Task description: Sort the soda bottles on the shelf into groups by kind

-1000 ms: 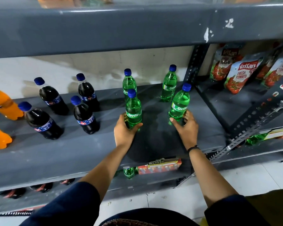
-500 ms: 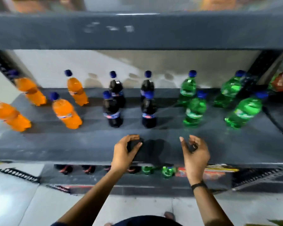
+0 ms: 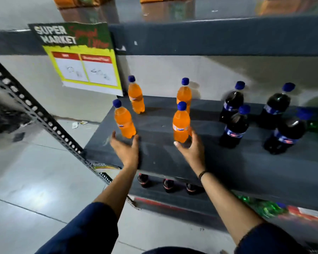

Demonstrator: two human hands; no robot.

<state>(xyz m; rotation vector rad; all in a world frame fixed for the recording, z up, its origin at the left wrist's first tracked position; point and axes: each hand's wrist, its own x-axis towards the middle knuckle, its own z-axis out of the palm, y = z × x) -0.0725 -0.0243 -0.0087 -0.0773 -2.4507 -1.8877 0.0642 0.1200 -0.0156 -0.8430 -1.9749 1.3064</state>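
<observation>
While your left hand [image 3: 126, 149] lay spread and empty just at six o'clock of the upright front-left orange bottle [image 3: 124, 121], your right hand [image 3: 191, 148] cupped, half-open, the front-right orange bottle [image 3: 181, 125] base at twelve

Dark navy fabric sleeves pushed up past both elbows, forearms bare. Thin black band [image 3: 202, 174] around right wrist. Left hand [image 3: 126, 149] and right hand [image 3: 192, 148] bare, no rings visible.
</observation>
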